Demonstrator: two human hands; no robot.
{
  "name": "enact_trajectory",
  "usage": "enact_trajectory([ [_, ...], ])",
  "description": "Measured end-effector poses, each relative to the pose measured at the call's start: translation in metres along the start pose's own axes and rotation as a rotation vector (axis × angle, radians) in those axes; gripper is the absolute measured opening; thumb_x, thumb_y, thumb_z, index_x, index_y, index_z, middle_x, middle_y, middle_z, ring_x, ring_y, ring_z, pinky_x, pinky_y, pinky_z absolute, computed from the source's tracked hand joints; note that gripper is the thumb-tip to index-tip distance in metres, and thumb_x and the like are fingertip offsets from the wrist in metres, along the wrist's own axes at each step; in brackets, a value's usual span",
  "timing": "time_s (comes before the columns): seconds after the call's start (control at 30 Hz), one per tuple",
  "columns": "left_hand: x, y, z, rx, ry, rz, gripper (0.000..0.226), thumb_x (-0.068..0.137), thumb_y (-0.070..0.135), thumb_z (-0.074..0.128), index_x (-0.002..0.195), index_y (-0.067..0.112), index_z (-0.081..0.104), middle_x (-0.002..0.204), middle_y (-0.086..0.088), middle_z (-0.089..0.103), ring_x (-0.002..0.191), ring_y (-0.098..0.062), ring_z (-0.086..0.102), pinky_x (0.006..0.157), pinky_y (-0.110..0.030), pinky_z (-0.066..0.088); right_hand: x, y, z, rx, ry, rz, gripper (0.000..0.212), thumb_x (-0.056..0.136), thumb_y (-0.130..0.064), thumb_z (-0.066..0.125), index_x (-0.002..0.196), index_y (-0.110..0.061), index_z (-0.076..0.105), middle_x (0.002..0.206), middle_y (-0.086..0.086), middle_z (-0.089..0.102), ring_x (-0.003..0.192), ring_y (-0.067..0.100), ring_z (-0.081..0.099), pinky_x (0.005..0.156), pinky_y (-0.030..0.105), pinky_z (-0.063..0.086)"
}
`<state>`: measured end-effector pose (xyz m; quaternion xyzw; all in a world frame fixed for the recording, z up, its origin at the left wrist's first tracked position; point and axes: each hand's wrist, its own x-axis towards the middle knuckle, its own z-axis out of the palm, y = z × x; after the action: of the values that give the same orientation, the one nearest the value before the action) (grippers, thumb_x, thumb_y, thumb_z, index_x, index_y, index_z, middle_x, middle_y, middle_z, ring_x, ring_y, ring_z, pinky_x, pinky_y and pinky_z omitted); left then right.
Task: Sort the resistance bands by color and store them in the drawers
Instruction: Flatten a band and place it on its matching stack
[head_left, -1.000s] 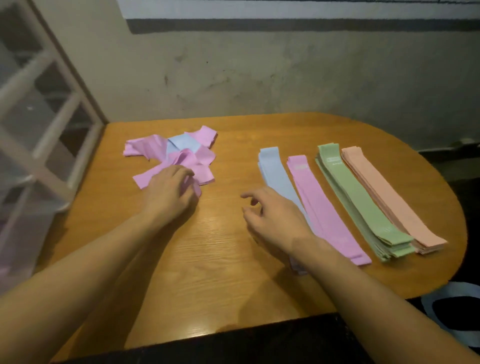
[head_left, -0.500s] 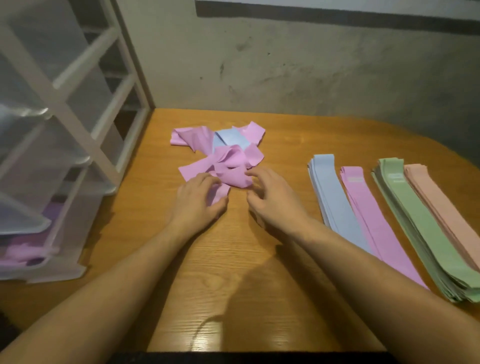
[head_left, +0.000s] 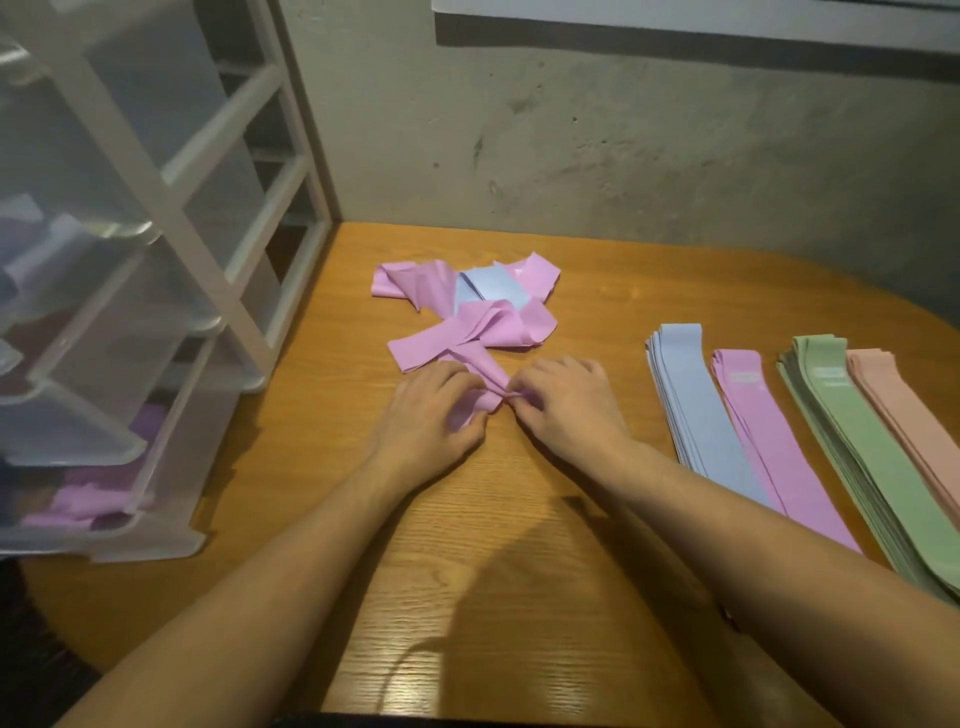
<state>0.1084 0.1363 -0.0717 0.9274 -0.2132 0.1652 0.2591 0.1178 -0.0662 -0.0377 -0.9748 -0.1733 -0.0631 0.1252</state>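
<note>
Head view (the only one we get): we take the tangled pile (head_left: 467, 317) of bands as our landmark, sitting on the wooden table (head_left: 519, 597) toward its far-left part. It's mostly pink w/ one light-blue band (head_left: 491, 283) showing at its far side.

Both hands are at the near edge of the pile. Our left hand (head_left: 428, 410) has its fingers curled over the near end of a pink band (head_left: 480, 382), gripping it. Our right hand (head_left: 569, 402) meets it from the other side, fingertips (head_left: 517, 397) pinching the same crumpled end. The two hands nearly touch, w/ the band bunched between them.

Right of the pile, well apart, lie four flat sorted stacks: blue stack (head_left: 691, 405) nearest, then pink stack (head_left: 769, 441), green stack (head_left: 857, 457) and peach stack (head_left: 909, 415) farthest right (partly cut off by the frame edge). Left of the pile stands the clear plastic drawer unit (head_left: 130, 312) in a white frame; its bottom drawer (head_left: 93, 499) seems to hold some purple/pink bands already, tho it's blurry.

Step in hand, as we judge it: still sorting, i.e. working one pink band free of the tangle and flattening it. Storing the four stacks isn't done yet.

Next move prob. calls for pulling the ends apart to smooth the band w/o dragging the rest of the pile along, then laying it on the pink stack, edges lined up. The blue band under the pinks will need freeing after.
</note>
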Motion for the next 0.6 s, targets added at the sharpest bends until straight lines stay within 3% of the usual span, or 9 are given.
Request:
enact_trajectory([
  [0.13, -0.002, 0.003, -0.004, -0.027, 0.052, 0.054, 0.035, 0.08, 0.035, 0.068, 0.11, 0.018, 0.066, 0.11, 0.006, 0.065, 0.105, -0.016, 0.059, 0.089, -0.03, 0.041, -0.015, 0.001, -0.013, 0.093, 0.065, -0.029, 0.015, 0.097, -0.044, 0.054, 0.099, -0.034, 0.066, 0.095, -0.015, 0.066, 0.098, 0.012, 0.052, 0.086, 0.033, 0.026],
  [0.27, -0.009, 0.013, -0.005, -0.027, 0.086, 0.1, 0.042, 0.079, 0.036, 0.073, 0.118, 0.024, 0.062, 0.111, 0.01, 0.064, 0.109, -0.017, 0.059, 0.098, -0.034, 0.033, -0.031, -0.001, -0.032, 0.227, 0.095, -0.1, 0.013, 0.095, -0.04, 0.055, 0.092, -0.03, 0.063, 0.092, -0.017, 0.063, 0.1, 0.013, 0.054, 0.093, 0.036, 0.033],
  [0.47, -0.025, 0.051, -0.005, -0.148, 0.183, 0.062, 0.021, 0.087, 0.042, 0.066, 0.082, 0.021, 0.067, 0.108, 0.012, 0.064, 0.111, -0.014, 0.056, 0.093, -0.042, 0.031, -0.054, -0.006, -0.06, 0.554, 0.113, -0.08, 0.017, 0.091, -0.031, 0.056, 0.087, -0.017, 0.064, 0.094, -0.01, 0.067, 0.098, 0.011, 0.058, 0.092, 0.036, 0.044],
  [0.6, -0.033, 0.074, -0.016, -0.369, 0.203, 0.074, 0.015, 0.09, 0.027, 0.065, 0.086, 0.013, 0.069, 0.107, 0.012, 0.068, 0.116, -0.009, 0.059, 0.103, -0.038, 0.035, -0.067, -0.005, -0.083, 0.814, 0.051, 0.004, 0.014, 0.088, -0.02, 0.055, 0.082, -0.008, 0.057, 0.082, 0.003, 0.062, 0.082, 0.018, 0.057, 0.077, 0.034, 0.046],
])
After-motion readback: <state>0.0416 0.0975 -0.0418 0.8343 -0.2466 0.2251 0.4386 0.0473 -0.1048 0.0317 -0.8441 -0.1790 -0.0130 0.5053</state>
